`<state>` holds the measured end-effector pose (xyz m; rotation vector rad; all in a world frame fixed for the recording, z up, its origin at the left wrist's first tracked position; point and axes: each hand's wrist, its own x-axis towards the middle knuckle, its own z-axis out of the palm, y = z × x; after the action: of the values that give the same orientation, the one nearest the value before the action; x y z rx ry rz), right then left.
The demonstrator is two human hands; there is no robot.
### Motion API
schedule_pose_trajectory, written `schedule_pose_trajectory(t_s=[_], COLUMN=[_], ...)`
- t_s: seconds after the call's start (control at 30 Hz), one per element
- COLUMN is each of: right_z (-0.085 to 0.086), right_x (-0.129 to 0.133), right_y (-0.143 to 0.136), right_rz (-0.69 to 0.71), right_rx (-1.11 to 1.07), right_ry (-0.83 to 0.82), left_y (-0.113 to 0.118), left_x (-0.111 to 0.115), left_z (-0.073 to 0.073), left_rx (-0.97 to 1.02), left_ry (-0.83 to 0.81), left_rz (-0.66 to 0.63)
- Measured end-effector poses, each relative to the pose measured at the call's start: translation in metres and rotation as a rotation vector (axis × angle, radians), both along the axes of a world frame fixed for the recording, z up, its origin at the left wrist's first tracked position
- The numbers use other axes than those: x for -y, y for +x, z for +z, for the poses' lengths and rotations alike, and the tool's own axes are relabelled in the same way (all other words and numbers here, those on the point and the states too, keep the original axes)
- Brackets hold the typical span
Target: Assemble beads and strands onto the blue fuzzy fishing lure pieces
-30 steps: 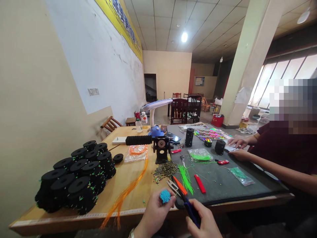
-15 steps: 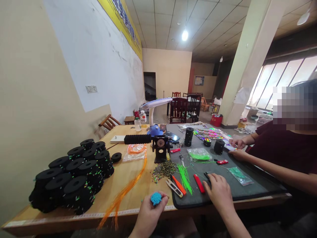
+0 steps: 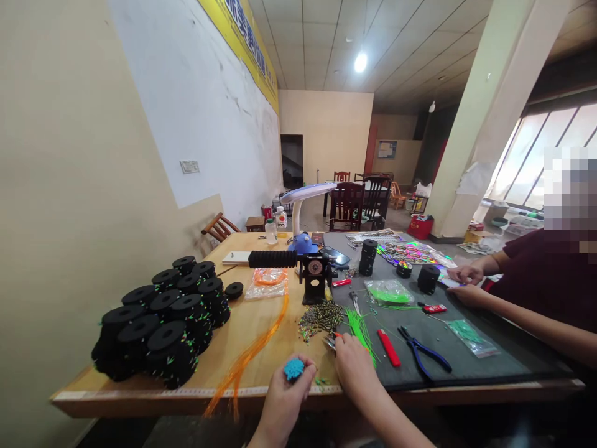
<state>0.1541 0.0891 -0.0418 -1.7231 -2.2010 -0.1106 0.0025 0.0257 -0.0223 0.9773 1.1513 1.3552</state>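
Note:
In my left hand point(image 3: 286, 393), closed at the table's front edge, is a bundle of thin bright-blue strands point(image 3: 293, 369), ends facing up. My right hand point(image 3: 353, 362) is closed over the thread snips point(image 3: 329, 341); their blade tips stick out to the left and the rest is covered. A bit of an orange tool point(image 3: 338, 335) shows beside these fingers. Green strands point(image 3: 359, 330) lie just behind the hand. To its right are a red lighter point(image 3: 388, 348) and blue-handled pliers point(image 3: 425, 353) lying spread on the grey mat.
Black foam spools point(image 3: 166, 339) crowd the left. A winding device point(image 3: 315, 280) with a black grip stands centrally behind a pile of small beads point(image 3: 321, 318). Orange strands point(image 3: 254, 354) trail over the front edge. A lamp point(image 3: 302, 242) stands behind. A co-worker's hands point(image 3: 466, 283) are at right.
My right hand has left the pliers, now uncovered, and moved left onto the snips. My left hand still holds the blue bundle. The view has shifted slightly left.

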Motion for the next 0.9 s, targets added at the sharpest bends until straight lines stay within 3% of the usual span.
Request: schedule_pose_trajectory(t_s=[0.17,0.37,0.5,0.7,0.9], right_z=[0.002,-0.001,-0.001,-0.002,0.000], right_x=[0.002,0.036,0.052,0.050,0.051], right_y=[0.012,0.009,-0.001,-0.002,-0.003], right_rz=[-0.011,0.229,0.283,0.314,0.323], right_rx=[-0.115,-0.748,-0.780,-0.774,-0.751], right_ry=[0.004,-0.150,-0.208,-0.231,-0.252], left_y=[0.001,0.005,0.006,0.007,0.007], left_x=[-0.003,-0.006,-0.006,-0.007,-0.005], left_z=[-0.001,-0.002,-0.007,-0.017,-0.014], left_rx=[0.183,0.277,0.235,0.085,0.014], left_ry=[-0.126,-0.170,-0.119,-0.004,0.021], left_rz=[0.025,0.064,0.050,0.007,-0.011])
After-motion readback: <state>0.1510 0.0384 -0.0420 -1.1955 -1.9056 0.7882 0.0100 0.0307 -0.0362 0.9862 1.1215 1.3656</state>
